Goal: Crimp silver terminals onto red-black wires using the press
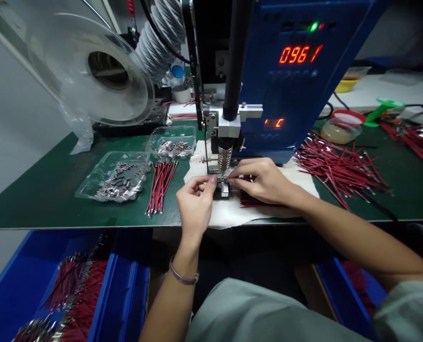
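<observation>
My left hand [197, 205] is closed in a pinch at the left side of a small metal fixture [225, 190]. From the right, my right hand [266, 181] pinches at the same spot, its fingertips close to the left ones. Whatever lies between the fingertips is too small to make out. Just above them is the spring-wrapped tip [224, 159] of a blue soldering machine [300, 90] with lit red digits. Red and black wires [250, 202] lie beneath my right hand on a white cloth [229, 219].
Two clear trays [86, 187] of small metal parts stand left, beside a bundle of red wires [159, 187]. A larger wire pile [339, 166] and a red-lidded tub [341, 130] lie right. A clear reel [69, 71] stands back left. Blue bins [126, 280] sit below the table edge.
</observation>
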